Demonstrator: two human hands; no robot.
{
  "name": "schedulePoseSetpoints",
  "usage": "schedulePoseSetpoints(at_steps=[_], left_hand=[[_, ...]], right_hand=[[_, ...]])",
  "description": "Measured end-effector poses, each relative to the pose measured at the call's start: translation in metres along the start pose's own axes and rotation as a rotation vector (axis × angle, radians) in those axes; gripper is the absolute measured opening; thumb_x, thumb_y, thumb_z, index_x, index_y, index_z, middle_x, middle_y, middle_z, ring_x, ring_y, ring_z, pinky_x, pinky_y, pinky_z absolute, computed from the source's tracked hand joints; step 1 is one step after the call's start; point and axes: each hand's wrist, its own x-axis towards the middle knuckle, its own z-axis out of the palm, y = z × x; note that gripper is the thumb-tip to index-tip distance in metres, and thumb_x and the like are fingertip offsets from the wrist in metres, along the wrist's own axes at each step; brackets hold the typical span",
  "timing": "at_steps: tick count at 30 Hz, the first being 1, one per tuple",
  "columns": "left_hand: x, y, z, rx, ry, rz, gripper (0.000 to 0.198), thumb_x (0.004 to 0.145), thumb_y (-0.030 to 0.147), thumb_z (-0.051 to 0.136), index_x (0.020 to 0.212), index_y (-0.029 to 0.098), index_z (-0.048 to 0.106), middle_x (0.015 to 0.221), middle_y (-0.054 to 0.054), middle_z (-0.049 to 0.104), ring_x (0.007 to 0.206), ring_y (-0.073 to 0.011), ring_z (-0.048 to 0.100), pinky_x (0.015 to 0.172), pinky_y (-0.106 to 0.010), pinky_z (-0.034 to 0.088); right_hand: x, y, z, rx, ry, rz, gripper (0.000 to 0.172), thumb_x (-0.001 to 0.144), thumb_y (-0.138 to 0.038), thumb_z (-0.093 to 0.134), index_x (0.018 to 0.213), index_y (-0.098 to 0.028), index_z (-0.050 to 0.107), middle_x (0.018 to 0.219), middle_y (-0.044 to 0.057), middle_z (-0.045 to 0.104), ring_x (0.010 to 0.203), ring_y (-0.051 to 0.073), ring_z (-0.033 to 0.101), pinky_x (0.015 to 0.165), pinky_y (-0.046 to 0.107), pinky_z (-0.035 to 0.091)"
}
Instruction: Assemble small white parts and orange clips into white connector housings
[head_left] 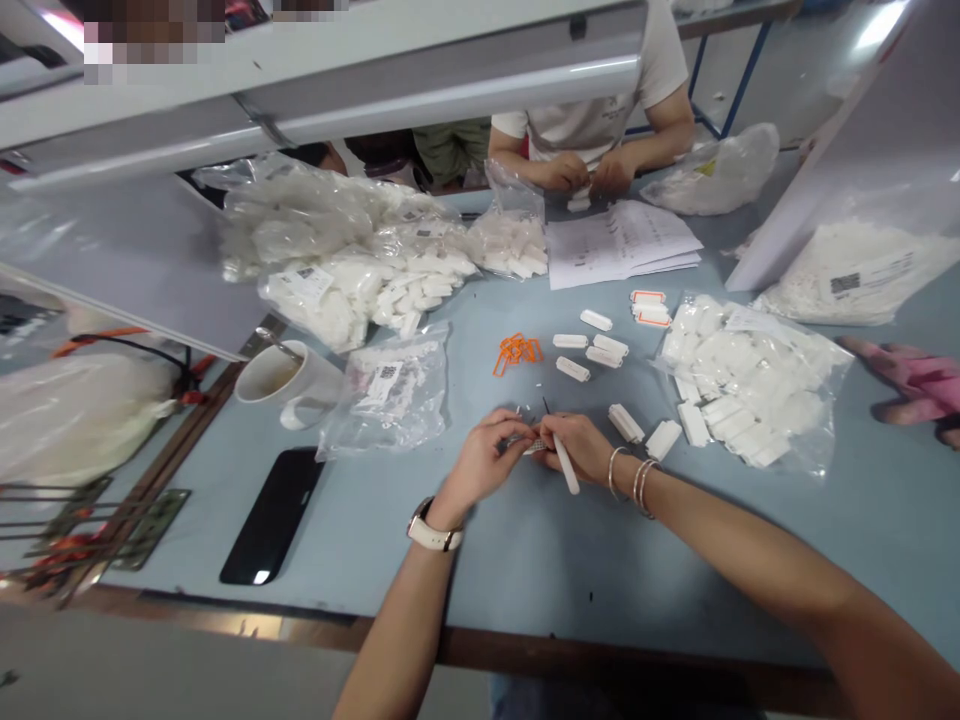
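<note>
My left hand (491, 458) is closed, its fingers pinching a small white part (535, 447) with a fine pattern on it. Right beside it, my right hand (581, 446) grips a slim tool with a white handle (567, 468) and a thin dark tip pointing away from me; its exact kind is unclear. The fingers of both hands meet at the white part and hide much of it. Just beyond the hands lies a tangle of thin orange frames (517, 352). Several white oblong plastic cases (606, 350) are scattered to the right, and a few near my right wrist (625, 424).
An open clear bag of white pieces (750, 385) sits to the right. Left are a flat clear bag (390, 392), a mug with a spoon (292, 375) and a black phone (271, 515). Opposite, a co-worker's hands (589, 175) work behind papers (621, 245); filled bags (330, 235) stand at back left.
</note>
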Motion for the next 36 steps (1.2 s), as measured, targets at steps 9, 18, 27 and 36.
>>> schedulePoseSetpoints(at_steps=[9, 18, 27, 36], left_hand=[[0.001, 0.003, 0.001, 0.022, -0.002, 0.040, 0.013, 0.081, 0.017, 0.054, 0.078, 0.019, 0.066, 0.088, -0.006, 0.060, 0.087, -0.0179, 0.058, 0.079, -0.032, 0.046], [0.001, 0.006, 0.005, -0.072, -0.014, -0.189, 0.005, 0.075, 0.019, 0.056, 0.078, 0.017, 0.059, 0.069, 0.001, 0.059, 0.058, -0.0104, 0.046, 0.054, -0.022, 0.036], [0.003, -0.004, 0.001, -0.141, 0.029, -0.237, 0.017, 0.080, 0.031, 0.054, 0.076, 0.016, 0.062, 0.063, 0.001, 0.061, 0.054, -0.0107, 0.050, 0.054, -0.022, 0.040], [0.006, -0.034, 0.004, 0.349, 0.258, 0.089, 0.016, 0.085, 0.021, 0.053, 0.088, 0.018, 0.069, 0.087, -0.007, 0.067, 0.083, -0.0202, 0.059, 0.077, -0.035, 0.049]], right_hand=[[0.001, 0.005, 0.004, -0.015, 0.011, -0.016, 0.022, 0.067, -0.017, 0.063, 0.063, -0.019, 0.041, 0.061, -0.004, 0.048, 0.059, 0.011, 0.045, 0.058, 0.021, 0.035], [-0.001, 0.004, 0.004, 0.029, 0.042, -0.035, 0.026, 0.066, -0.014, 0.064, 0.062, -0.019, 0.038, 0.058, -0.005, 0.044, 0.055, 0.010, 0.041, 0.055, 0.020, 0.032], [0.001, 0.002, 0.002, 0.042, 0.029, -0.033, 0.029, 0.065, -0.013, 0.063, 0.062, -0.020, 0.036, 0.063, -0.003, 0.056, 0.060, 0.012, 0.048, 0.060, 0.022, 0.036], [0.003, 0.002, 0.002, 0.082, 0.005, -0.047, 0.033, 0.069, -0.014, 0.064, 0.063, -0.022, 0.032, 0.084, 0.003, 0.071, 0.071, 0.016, 0.059, 0.069, 0.027, 0.042]])
